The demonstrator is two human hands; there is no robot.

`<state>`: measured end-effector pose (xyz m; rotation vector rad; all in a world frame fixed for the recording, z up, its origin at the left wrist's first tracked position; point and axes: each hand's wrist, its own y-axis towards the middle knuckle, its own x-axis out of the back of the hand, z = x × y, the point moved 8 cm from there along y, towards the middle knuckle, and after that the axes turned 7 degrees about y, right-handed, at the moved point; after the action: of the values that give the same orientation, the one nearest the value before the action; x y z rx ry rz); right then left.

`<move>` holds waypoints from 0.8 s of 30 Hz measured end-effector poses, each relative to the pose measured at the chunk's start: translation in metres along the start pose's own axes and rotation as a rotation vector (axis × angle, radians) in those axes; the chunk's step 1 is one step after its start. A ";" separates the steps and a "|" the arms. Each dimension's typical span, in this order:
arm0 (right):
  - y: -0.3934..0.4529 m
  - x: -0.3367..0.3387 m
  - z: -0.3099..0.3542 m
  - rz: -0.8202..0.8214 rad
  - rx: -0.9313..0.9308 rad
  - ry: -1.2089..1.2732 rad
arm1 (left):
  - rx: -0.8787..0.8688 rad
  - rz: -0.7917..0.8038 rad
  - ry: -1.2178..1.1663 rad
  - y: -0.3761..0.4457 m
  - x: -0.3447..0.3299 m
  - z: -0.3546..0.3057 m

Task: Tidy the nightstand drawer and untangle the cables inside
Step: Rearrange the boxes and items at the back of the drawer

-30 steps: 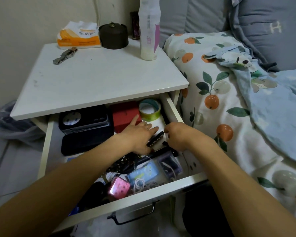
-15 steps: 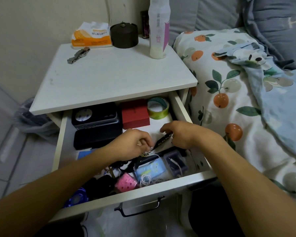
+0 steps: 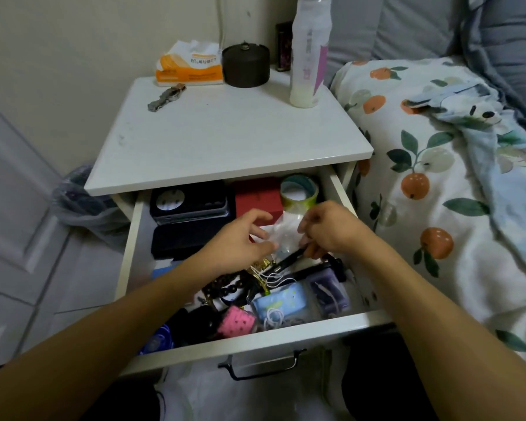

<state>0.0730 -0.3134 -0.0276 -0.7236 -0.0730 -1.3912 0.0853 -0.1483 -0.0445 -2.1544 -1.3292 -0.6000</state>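
The white cable (image 3: 274, 280) lies in loops toward the near right of the open drawer (image 3: 249, 341), tangled among gold clips and a string of dark beads (image 3: 228, 287), with more white loops beside the blue pouch (image 3: 281, 302). Half a second ago your hands were low in that clutter; now they have come up a little and a clear plastic bag (image 3: 281, 232) sits between them. Your right hand (image 3: 328, 229) pinches a slim black object (image 3: 289, 259) between fingertips and thumb, its far end angled down toward the cable. Your left hand (image 3: 240, 244) has curled fingers at the bag's left edge — it looks like a light pinch on the plastic, though I cannot tell for sure whether thumb and fingers meet on it.

So you seem to be lifting loose pieces clear of the knot first. That makes sense: the cable itself is not yet freed, and the untangling is barely begun.

Farther back in the drawer, the black case (image 3: 189, 202) with a round dial, the red box (image 3: 257, 199) and the roll of tape (image 3: 299, 189) sit where they did a second ago. On the nightstand top (image 3: 225, 141) stand a tall bottle (image 3: 308, 53), a dark round tin (image 3: 246, 66), a tissue pack (image 3: 189, 66) and a wristwatch (image 3: 166, 97). The bed with the orange-print cover (image 3: 422, 165) is on the right.
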 end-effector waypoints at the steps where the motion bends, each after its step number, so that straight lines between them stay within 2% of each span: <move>1: -0.001 0.006 -0.004 -0.022 -0.022 0.040 | 0.032 0.004 -0.035 0.007 -0.005 -0.002; 6: 0.002 0.027 -0.024 -0.171 -0.087 0.131 | 0.121 -0.083 -0.181 0.027 -0.015 -0.008; 9: 0.003 0.038 -0.022 -0.240 -0.088 -0.045 | 0.151 -0.162 -0.238 0.043 -0.014 -0.014; 13: -0.003 0.042 -0.013 -0.293 -0.069 -0.320 | 0.179 -0.246 -0.108 0.060 -0.018 -0.019; 17: -0.010 0.044 -0.007 -0.308 -0.034 -0.447 | 0.156 -0.254 0.026 0.061 -0.022 -0.017; 20: -0.011 0.037 -0.003 -0.241 -0.004 -0.411 | 0.058 -0.205 0.185 0.052 -0.012 -0.016; 24: -0.008 0.018 0.007 -0.123 0.074 -0.435 | -0.132 0.062 0.533 0.022 -0.009 -0.016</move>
<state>0.0726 -0.3257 -0.0101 -0.9620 -0.5150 -1.3188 0.1002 -0.1728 -0.0420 -1.9304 -0.9487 -1.1650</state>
